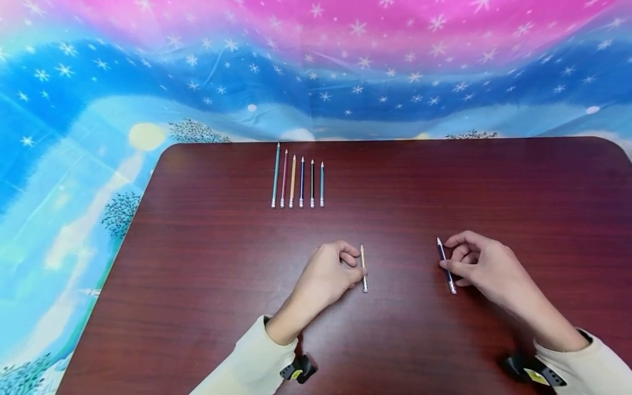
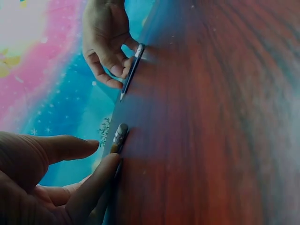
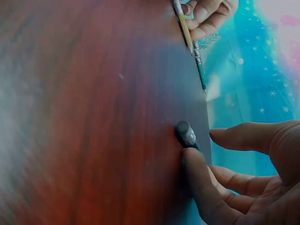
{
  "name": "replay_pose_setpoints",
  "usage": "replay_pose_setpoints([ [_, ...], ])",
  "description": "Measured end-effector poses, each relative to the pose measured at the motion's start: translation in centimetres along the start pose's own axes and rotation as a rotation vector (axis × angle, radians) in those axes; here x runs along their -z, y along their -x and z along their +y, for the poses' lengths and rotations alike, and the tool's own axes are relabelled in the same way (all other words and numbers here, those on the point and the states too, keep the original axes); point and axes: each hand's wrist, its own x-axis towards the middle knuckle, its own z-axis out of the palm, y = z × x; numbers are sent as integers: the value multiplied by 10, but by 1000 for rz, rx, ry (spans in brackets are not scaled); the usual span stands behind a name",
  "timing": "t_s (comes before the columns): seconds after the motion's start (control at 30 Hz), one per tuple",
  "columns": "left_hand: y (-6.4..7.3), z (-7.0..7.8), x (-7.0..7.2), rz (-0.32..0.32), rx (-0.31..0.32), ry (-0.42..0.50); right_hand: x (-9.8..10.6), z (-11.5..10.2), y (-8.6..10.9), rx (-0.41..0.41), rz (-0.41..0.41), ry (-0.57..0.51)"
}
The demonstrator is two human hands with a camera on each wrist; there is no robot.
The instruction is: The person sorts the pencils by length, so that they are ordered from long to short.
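Note:
In the head view my left hand is beside a short yellow pencil lying on the table. The thumb touches this pencil near its eraser end, and the forefinger stays apart from it. Farther right, a short dark pencil lies slightly slanted, touched by the thumb of my right hand. The right forefinger is bent close to its tip, with a small gap in the right wrist view. Both pencils point away from me. In each wrist view the near digit hides part of the pencil and the lower fingers' tips.
Several pencils stand in a row at the back, longest at left: a long green pencil, then pink, yellow, blue, black and a short teal one. A patterned cloth hangs behind the brown table.

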Motion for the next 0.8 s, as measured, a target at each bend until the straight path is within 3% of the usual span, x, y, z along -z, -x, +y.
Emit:
replay_pose_setpoints([
  [0.17, 1, 4, -7, 83, -32, -149, -7, 0, 1, 37, 93, 128],
  [0.33, 2, 7, -16, 114, -53, -248, -13, 1, 2, 61, 158, 169],
  [0.5, 0, 7, -19, 115, -82, -314, -16, 1, 3, 80, 198, 169],
  [0.8, -1, 5, -13, 93, -135, -354, -20, -2, 5, 74, 214, 193],
])
